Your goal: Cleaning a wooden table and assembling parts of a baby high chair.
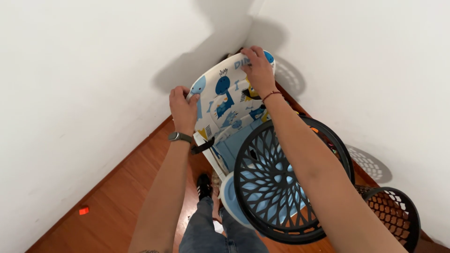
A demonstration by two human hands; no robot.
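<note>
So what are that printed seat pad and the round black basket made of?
Printed seat pad: seemingly wipeable vinyl or coated fabric, smooth with a slight sheen; both hands grip its top. Round black basket: looks like moulded plastic, rigid openwork with a faint gloss.

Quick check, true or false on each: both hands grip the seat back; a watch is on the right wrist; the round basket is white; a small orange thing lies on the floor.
1. Both hands hold the patterned seat back. True: left hand, right hand.
2. The watch is on the right wrist. False: left wrist.
3. The round basket is white. False: black.
4. A small orange piece lies on the wooden floor. True.
</note>
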